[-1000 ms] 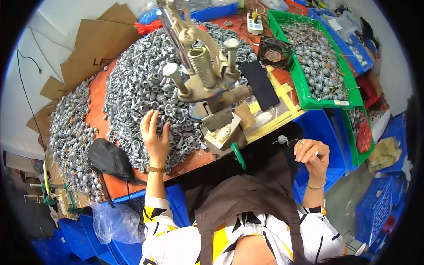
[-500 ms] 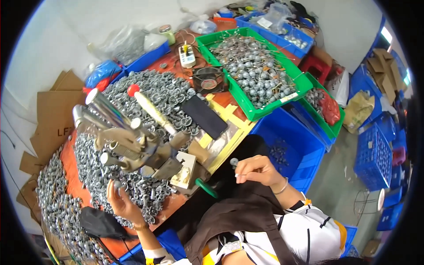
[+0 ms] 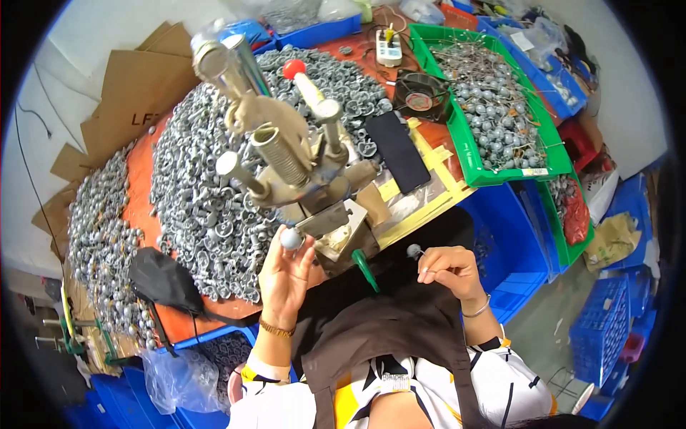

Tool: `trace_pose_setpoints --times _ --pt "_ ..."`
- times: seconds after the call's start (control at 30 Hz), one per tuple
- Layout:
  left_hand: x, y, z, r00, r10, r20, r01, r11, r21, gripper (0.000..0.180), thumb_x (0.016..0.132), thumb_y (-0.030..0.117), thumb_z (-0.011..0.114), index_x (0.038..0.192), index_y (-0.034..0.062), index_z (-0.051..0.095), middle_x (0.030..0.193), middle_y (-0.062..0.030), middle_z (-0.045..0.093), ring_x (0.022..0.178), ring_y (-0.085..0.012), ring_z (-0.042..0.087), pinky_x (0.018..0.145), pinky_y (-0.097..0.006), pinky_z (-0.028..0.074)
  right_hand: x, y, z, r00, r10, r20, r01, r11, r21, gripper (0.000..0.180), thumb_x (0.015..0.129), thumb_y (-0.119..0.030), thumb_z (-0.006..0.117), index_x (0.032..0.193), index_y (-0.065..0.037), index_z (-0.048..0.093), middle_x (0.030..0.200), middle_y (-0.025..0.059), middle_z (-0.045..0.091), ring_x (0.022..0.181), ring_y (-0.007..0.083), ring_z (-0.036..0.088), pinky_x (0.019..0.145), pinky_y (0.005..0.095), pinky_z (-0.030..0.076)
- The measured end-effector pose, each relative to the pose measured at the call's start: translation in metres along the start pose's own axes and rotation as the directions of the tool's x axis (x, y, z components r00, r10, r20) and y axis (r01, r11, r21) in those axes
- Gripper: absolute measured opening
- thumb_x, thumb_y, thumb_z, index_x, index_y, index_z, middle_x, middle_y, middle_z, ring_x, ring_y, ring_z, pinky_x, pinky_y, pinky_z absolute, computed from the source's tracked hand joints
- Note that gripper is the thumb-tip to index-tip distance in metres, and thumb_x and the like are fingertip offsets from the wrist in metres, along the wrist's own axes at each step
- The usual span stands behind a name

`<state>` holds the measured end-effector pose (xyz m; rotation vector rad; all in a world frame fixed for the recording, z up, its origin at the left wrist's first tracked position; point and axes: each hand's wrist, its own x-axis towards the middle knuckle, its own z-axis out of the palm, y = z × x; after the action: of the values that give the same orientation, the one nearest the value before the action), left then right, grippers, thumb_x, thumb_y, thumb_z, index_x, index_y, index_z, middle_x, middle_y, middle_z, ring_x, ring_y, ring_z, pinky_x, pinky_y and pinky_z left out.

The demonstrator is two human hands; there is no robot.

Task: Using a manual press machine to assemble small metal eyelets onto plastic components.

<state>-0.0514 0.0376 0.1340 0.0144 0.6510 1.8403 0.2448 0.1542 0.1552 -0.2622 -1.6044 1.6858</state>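
My left hand (image 3: 286, 286), palm up, holds a smooth grey ball (image 3: 291, 239) between thumb and fingertips, just in front of the metal hand press (image 3: 286, 164). Pinched in my right hand (image 3: 457, 272) is a thin stem, and a small grey ball (image 3: 414, 250) shows beyond the fingertips; whether the two are joined is hard to make out. The press has a lever with a red knob (image 3: 294, 68), a bare spring, and a green handle (image 3: 365, 270) low at its front, between my hands. Behind and left of the press lies a large heap of small grey cup-shaped parts (image 3: 207, 179).
A green tray (image 3: 493, 176) of grey balls with thin stems stands at the back right. A phone (image 3: 398, 152) lies beside the press, near a small fan (image 3: 421, 95) and a power strip (image 3: 388, 48). A black pouch (image 3: 166, 279) sits left. Blue bins (image 3: 518, 243) stand below the table.
The view has shifted left. My left hand has moved from beside the heap to the front of the press with the grey ball. My right hand still pinches the stem.
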Motion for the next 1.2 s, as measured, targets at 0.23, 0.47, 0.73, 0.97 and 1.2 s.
trace_pose_setpoints --times 0.23,0.47,0.73,0.97,1.2 --pt "-0.010 0.000 0.018 1.000 0.017 0.021 -0.020 0.987 0.160 0.025 0.098 0.015 0.054 0.117 -0.0008 0.055 0.114 -0.0126 0.062 0.106 -0.0281 0.063 0.096 -0.038 0.053 0.013 -0.008 0.005 0.997 0.003 0.081 0.001 0.999 -0.046 0.004 0.081 0.001 0.066 0.077 0.002 0.069 0.079 0.0130 0.069 0.072 0.0217 0.064 0.063 0.0299 0.048" --pt "-0.012 -0.009 0.007 0.985 0.172 0.015 -0.163 0.898 0.410 0.017 0.092 0.003 0.061 0.108 -0.0006 0.060 0.107 -0.0080 0.063 0.102 -0.0171 0.062 0.097 -0.031 0.048 0.008 -0.014 0.003 0.980 0.054 0.191 -0.004 0.968 -0.252 0.003 0.080 -0.001 0.069 0.078 0.000 0.069 0.079 0.0118 0.069 0.070 0.0217 0.064 0.063 0.0294 0.049" --pt "0.017 -0.032 0.005 0.720 0.355 0.596 -0.534 -0.265 0.803 0.024 0.077 0.006 0.077 0.094 -0.0022 0.063 0.076 -0.0091 0.060 0.066 -0.0176 0.052 0.063 -0.030 0.043 0.002 -0.007 0.014 0.996 -0.008 0.088 0.028 0.975 -0.219 0.008 0.084 -0.006 0.067 0.078 0.000 0.068 0.079 0.0109 0.068 0.070 0.0208 0.065 0.063 0.0297 0.048" --pt "0.020 -0.030 0.019 0.770 0.288 0.569 -0.529 -0.210 0.822 0.023 0.078 0.013 0.076 0.093 -0.0021 0.067 0.070 -0.0120 0.061 0.066 -0.0236 0.052 0.061 -0.035 0.040 0.011 -0.010 0.021 0.994 0.023 0.103 0.018 0.924 -0.382 0.005 0.082 -0.004 0.069 0.079 0.000 0.069 0.079 0.0096 0.068 0.072 0.0217 0.065 0.065 0.0290 0.049" --pt "0.059 0.053 0.047 0.425 0.411 0.807 -0.299 -0.778 0.553 0.033 0.073 -0.001 0.068 0.106 0.0026 0.063 0.098 -0.0109 0.064 0.096 -0.0303 0.056 0.086 -0.040 0.044 0.023 -0.007 0.021 0.999 0.025 0.020 -0.016 0.939 -0.344 0.011 0.082 -0.001 0.063 0.073 0.001 0.067 0.072 0.0088 0.065 0.076 0.0220 0.062 0.066 0.0296 0.048"
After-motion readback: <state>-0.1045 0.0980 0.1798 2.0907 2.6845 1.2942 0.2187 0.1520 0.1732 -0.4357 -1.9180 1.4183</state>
